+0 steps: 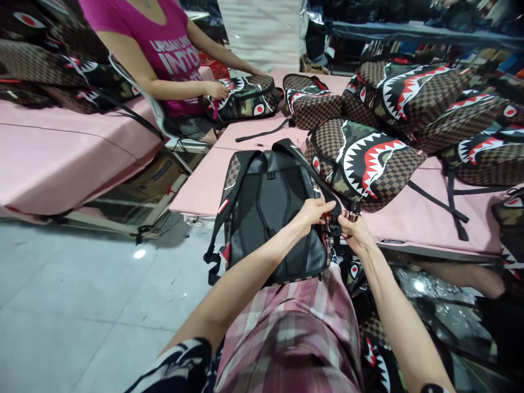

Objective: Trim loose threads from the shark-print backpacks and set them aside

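A backpack [278,218] rests with its black padded back facing up, on the table's front edge and against my lap. My left hand [314,214] reaches across it and pinches the black shoulder strap [323,188] at the backpack's right side. Close beside it, my right hand [352,228] is closed on the strap's lower end near a black buckle. The two hands are nearly touching. The other shoulder strap [221,234] hangs loose down the backpack's left side. Just behind my hands lies a checkered backpack [372,164] with a shark-mouth print.
More shark-print backpacks [417,93] are piled at the right of the pink table [196,191]. Across it, a person in a pink shirt [164,54] handles another backpack [249,98]. A second pink table [61,153] stands left. Someone's arm [462,275] and plastic wrapping show at lower right.
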Available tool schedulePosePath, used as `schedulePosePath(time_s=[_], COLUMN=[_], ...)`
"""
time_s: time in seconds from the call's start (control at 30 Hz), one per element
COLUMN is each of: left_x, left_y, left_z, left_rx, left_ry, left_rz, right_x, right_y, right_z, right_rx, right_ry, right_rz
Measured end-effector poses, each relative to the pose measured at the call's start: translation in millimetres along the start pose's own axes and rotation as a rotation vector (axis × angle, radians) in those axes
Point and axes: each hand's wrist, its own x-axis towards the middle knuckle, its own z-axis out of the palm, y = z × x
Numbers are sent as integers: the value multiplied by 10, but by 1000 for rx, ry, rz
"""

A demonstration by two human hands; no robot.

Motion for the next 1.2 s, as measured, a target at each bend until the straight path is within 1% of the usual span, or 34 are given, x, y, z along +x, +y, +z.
schedulePosePath(time_s=[0.13,0.23,0.3,0.4,0.5,0.6,0.73,0.83,0.93,1.0,1.07,1.13,1.17,1.2], left_x=[41,36,28,20,25,43,75,114,172,203,198,140,90,28], left_y=[-26,-32,-15,43,106,121,70,11,-51,-84,-101,-103,-102,-102], left_z=[-3,-9,-25,-65,-91,-89,-83,-104,-139,-147,-139,-156,-198,-277], left_rx=[-116,-111,-132,-180,-175,-167,-194,-210,-202,-192,-184,-179,-157,-119], left_ry=[55,87,94,106,124,126,126,136,144,143,138,123,107,101], left_rz=[-69,-64,-33,20,23,4,-19,-89,-148,-160,-154,-146,-123,-79], right_x=[18,14,-1,-55,-138,-209,-258,-302,-370,-424,-493,-597,-663,-737], right_y=[39,42,58,124,209,268,327,365,348,306,274,301,348,417], right_z=[15,6,-18,-67,-95,-104,-144,-174,-196,-238,-332,-485,-582,-690], right_rx=[41,34,17,-106,-241,-247,-230,-151,-49,-65,-149,-264,-317,-369], right_ry=[1,20,57,95,56,53,72,30,-85,-176,-238,-196,-131,-31], right_rz=[19,10,-19,-53,-37,-18,-15,24,80,118,175,242,274,302])
